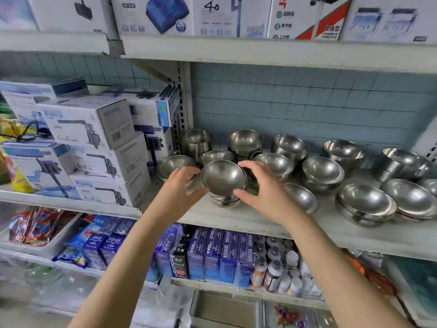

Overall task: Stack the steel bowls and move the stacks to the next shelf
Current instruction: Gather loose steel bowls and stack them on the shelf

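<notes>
While the left hand (182, 183) curls round the left side of a steel bowl (222, 177) and the right hand (262, 188) does the same on the right, the bowl is tipped so its inside faces the camera. Each hand has its thumb low on the rim and its fingers hooked over the top edge, so it's a proper 2-handed hold, not just a touch.

The bowl is right over a short stack (224, 201) of the same bowls near the front of the shelf (260, 223). Honestly can't tell if it's resting on that stack or just clear of it.

The rest of that shelf is basically all steel bowls, some single, some nested. There's a tall stack (196, 140) at the back left by the upright post, a nested pile (322, 171) a bit right of the right hand, and a wide front stack (366, 205) further right near the shelf edge. The tiled wall (307, 102) behind them is pale blue.

The shelf bay to the left holds white pump boxes (94, 124) piled up. Below the bowls you get a row of blue cartons (212, 253) with small bottles (274, 271) beside them. Up top, more printed boxes (231, 15) line the upper shelf.
</notes>
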A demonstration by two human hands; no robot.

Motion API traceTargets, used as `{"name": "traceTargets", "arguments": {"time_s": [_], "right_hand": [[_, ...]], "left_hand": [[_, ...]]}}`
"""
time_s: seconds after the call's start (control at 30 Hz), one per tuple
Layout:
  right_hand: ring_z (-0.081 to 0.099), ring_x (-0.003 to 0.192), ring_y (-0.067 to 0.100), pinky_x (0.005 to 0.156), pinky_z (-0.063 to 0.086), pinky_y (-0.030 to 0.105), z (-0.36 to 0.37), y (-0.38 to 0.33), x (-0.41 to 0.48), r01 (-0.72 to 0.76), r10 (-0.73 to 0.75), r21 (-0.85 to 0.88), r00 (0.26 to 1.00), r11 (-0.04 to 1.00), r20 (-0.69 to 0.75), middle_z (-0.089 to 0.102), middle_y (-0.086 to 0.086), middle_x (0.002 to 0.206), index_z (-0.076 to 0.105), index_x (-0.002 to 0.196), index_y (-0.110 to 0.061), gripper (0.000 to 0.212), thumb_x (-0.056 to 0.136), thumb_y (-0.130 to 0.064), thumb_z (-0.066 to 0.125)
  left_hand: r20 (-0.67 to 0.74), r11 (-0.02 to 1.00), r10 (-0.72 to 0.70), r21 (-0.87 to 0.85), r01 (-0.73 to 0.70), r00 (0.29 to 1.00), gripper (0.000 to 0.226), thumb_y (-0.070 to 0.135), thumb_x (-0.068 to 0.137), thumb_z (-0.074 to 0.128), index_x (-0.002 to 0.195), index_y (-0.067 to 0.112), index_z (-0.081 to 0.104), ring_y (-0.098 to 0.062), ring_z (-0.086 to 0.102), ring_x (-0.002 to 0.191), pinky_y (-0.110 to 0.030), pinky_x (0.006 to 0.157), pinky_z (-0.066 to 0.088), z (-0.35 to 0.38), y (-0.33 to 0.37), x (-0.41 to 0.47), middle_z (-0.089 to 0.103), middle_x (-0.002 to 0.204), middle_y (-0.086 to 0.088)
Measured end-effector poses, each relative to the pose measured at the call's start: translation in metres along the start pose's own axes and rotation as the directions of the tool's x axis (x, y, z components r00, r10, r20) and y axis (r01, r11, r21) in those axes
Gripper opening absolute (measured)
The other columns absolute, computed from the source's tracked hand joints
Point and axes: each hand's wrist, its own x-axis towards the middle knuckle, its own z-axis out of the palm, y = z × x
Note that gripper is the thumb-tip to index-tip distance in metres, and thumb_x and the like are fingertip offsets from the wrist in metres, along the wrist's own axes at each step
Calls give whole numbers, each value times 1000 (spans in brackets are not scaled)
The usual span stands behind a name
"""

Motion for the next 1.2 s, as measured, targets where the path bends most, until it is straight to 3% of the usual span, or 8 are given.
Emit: {"name": "traceTargets", "arguments": {"time_s": [0.1, 0.2, 0.4, 0.53, 0.7, 0.93, 1.1, 1.2], "right_hand": [[24, 138, 1, 110, 23, 22, 14, 3, 17, -91, 91, -6, 994, 996, 62, 25, -11, 157, 27, 152, -32, 82, 86, -41, 75], [17, 150, 12, 121, 24, 39, 31, 13, 28, -194, 198, -43, 972, 980, 129, 13, -9, 165, 16, 156, -36, 100, 79, -46, 79], [41, 136, 18, 111, 38, 39, 46, 31, 38, -330, 330, -9, 943, 944, 48, 36, -6, 154, 27, 152, -36, 95, 76, -38, 84], [51, 118, 14, 95, 40, 25, 54, 42, 36, -388, 389, 39, 921, 921, -19, 41, -5, 149, 34, 149, -41, 92, 73, -39, 86], [51, 116, 9, 99, 46, 30, 60, 44, 33, -445, 447, 57, 894, 894, -24, 38, -13, 154, 28, 153, -41, 104, 67, -51, 85], [51, 124, 7, 108, 45, 39, 65, 39, 29, -487, 495, 172, 869, 856, 0, 42, -12, 153, 19, 156, -42, 109, 70, -45, 85], [30, 145, 8, 118, 33, 43, 66, 36, 39, -457, 457, 104, 889, 883, 27, 30, -14, 158, 7, 155, -49, 124, 59, -61, 85], [39, 139, 11, 113, 38, 40, 59, 38, 39, -462, 461, 91, 887, 882, 32, 29, -22, 155, 16, 152, -52, 118, 58, -61, 86]], "left_hand": [[63, 995, -62, -77, 67, 996, 78, 38, 83, 75, 147, 14, 35, -17, 45, 129, -33, 109, 38, 14, -14, 14, 41, 145, -3], [177, 978, -108, -159, 137, 978, 95, 37, 78, 80, 152, 16, 24, -19, 40, 136, -34, 110, 37, 33, -31, 23, 34, 153, -1], [272, 943, -58, -301, 142, 961, 109, 27, 76, 83, 156, 15, 9, -9, 42, 125, -26, 104, 39, 63, -67, 40, 32, 146, 9], [275, 928, -94, -323, 185, 957, 108, 38, 71, 85, 155, 18, 20, -14, 49, 118, -34, 105, 44, 72, -84, 54, 32, 147, -4], [315, 883, -42, -431, 183, 948, 95, 30, 75, 85, 149, 18, 27, -6, 44, 124, -21, 104, 36, 84, -90, 58, 43, 137, 7], [296, 821, -27, -539, 191, 955, 105, 48, 65, 85, 148, 32, 24, -9, 36, 141, -43, 114, 39, 87, -99, 59, 36, 150, 4], [298, 826, -27, -531, 189, 954, 99, 23, 76, 84, 152, 18, 21, -2, 35, 137, 0, 97, 34, 88, -100, 59, 38, 148, 4], [271, 832, -7, -533, 156, 962, 94, 19, 78, 82, 150, 19, 22, 11, 37, 127, 7, 89, 30, 89, -100, 57, 38, 143, 9]]}}
